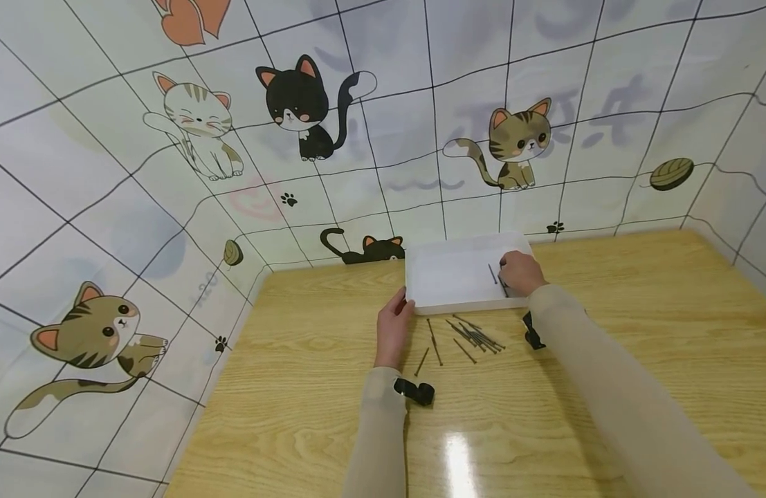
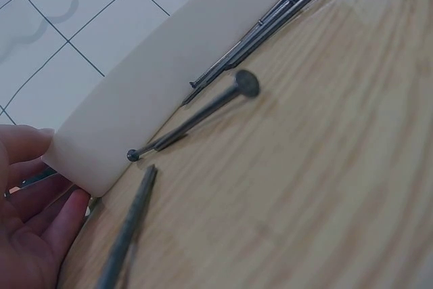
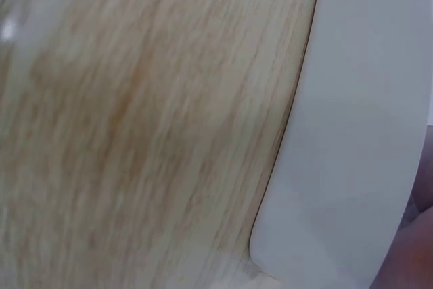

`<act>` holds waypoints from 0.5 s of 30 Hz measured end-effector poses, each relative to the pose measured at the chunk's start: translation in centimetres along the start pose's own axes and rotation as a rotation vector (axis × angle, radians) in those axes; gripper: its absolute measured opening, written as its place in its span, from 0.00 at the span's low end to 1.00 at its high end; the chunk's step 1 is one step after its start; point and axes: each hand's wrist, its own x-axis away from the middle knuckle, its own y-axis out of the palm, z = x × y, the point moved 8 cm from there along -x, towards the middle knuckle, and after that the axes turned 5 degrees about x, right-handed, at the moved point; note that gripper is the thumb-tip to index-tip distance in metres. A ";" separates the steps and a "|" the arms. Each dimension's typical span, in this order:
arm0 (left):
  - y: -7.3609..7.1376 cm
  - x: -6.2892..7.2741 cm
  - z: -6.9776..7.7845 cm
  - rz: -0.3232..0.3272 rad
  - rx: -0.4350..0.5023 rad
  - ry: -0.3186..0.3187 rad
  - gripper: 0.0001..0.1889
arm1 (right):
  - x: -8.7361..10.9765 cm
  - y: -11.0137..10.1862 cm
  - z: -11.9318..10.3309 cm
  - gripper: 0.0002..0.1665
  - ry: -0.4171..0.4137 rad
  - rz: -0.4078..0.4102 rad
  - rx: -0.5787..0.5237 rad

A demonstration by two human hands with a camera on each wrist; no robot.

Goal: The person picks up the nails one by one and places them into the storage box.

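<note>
A shallow white box (image 1: 457,266) stands on the table near the wall. At its front left corner my left hand (image 1: 395,325) holds the box, thumb at the front rim and fingers around the side. My right hand (image 1: 521,273) is inside the box at the right end, fingers curled at the upper end of a dark nail (image 1: 504,286). Another nail (image 1: 493,274) lies beside it on the box floor. Several loose nails (image 1: 476,335) lie in front of the box. In the right wrist view the box wall (image 3: 338,133) hides most of the right hand.
A wood-grain table (image 1: 283,387) carries everything. Behind the box rises a tiled wall (image 1: 407,131) with cat drawings. Single nails (image 1: 422,361) lie close to the left wrist. Black cameras are strapped to both wrists.
</note>
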 end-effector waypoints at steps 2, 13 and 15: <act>0.0 0.0 0.0 -0.001 0.000 0.004 0.23 | -0.2 0.1 0.2 0.20 -0.002 0.000 0.001; 0.0 -0.2 -0.2 0.004 -0.020 -0.005 0.23 | -0.3 0.1 0.1 0.19 0.003 0.004 -0.002; -0.1 -0.3 -0.2 0.007 -0.019 -0.009 0.23 | -0.3 0.2 -0.1 0.19 0.015 -0.005 -0.004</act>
